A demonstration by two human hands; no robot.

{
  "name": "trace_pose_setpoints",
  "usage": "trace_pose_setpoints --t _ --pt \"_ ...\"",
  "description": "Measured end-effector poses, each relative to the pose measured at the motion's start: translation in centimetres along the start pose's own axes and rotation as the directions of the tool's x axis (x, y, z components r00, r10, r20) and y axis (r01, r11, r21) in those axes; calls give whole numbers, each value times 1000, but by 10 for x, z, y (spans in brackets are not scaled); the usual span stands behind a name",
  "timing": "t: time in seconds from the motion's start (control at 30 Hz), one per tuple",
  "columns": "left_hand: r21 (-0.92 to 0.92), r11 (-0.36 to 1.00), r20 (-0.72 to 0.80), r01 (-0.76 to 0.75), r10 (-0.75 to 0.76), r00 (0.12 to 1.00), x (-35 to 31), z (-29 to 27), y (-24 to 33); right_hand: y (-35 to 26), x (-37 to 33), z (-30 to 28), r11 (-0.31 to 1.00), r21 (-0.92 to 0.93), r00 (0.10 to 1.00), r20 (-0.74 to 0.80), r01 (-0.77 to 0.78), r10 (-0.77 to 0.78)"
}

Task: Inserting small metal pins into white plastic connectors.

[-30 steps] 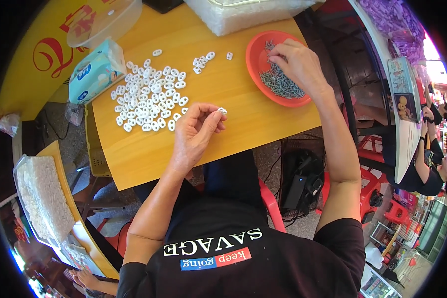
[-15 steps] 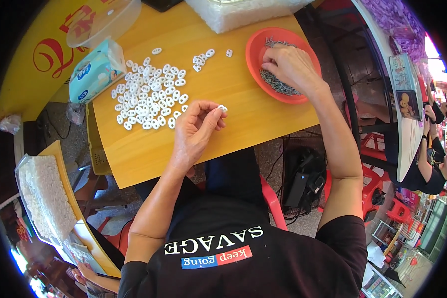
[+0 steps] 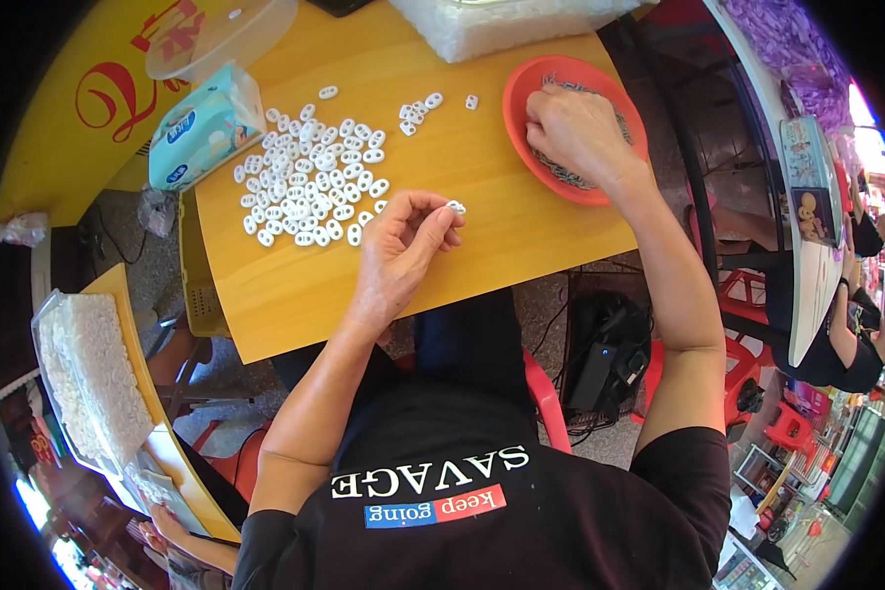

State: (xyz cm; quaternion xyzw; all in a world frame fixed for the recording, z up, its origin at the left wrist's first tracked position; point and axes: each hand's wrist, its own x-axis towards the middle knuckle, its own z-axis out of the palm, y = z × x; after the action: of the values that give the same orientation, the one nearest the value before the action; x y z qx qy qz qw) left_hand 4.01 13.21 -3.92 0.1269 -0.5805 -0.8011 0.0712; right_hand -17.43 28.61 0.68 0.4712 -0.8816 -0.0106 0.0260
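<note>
Above the near part of the wooden table, my left hand [image 3: 400, 254] pinches a small white plastic two-hole piece [image 3: 456, 207] between thumb and fingertips. My right hand [image 3: 582, 136] is inside the red bowl [image 3: 514, 118], its fingers curled down among grey metal screws [image 3: 572, 178]; the fingertips are hidden, so whatever they grip cannot be seen. Left of my left hand lies a loose pile of oval white two-hole pieces [image 3: 310, 187]. A small group of white pieces [image 3: 413, 117] sits farther back, with one single piece [image 3: 472, 101] to its right.
A teal tissue pack [image 3: 206, 128] stands at the table's left edge. Behind are a clear plastic lid [image 3: 221, 44] and a large clear bin of white pieces [image 3: 501, 28]. Another person's hand [image 3: 172, 526] shows at lower left by a second table. A red chair [image 3: 546, 398] is beneath me.
The view has shifted slightly. My right hand stays in the bowl, its fingers now curled more tightly and turned down. My left hand keeps its pinch on the white piece.
</note>
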Motion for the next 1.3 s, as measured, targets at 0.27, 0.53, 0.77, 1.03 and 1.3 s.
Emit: trace_pose_setpoints --t 0.27,0.53,0.77,1.03,1.3 --pt "-63 998 11 -8 9 1000 2 -3 1 19 -10 4 459 879 918 -64 -134 391" --pt "-108 994 -32 -24 21 999 4 -5 2 -59 -37 -6 -25 1000 941 21 -13 337" --pt "-106 994 -44 -41 37 998 3 -5 2 -114 -49 23 -198 979 933 119 -53 339" --pt "-119 991 -2 -65 66 998 3 -7 0 -128 -49 29 -248 968 923 122 -30 365" --pt "-143 987 -19 -79 77 997 3 -8 -2 -142 -47 28 -5 1000 872 -7 11 489"
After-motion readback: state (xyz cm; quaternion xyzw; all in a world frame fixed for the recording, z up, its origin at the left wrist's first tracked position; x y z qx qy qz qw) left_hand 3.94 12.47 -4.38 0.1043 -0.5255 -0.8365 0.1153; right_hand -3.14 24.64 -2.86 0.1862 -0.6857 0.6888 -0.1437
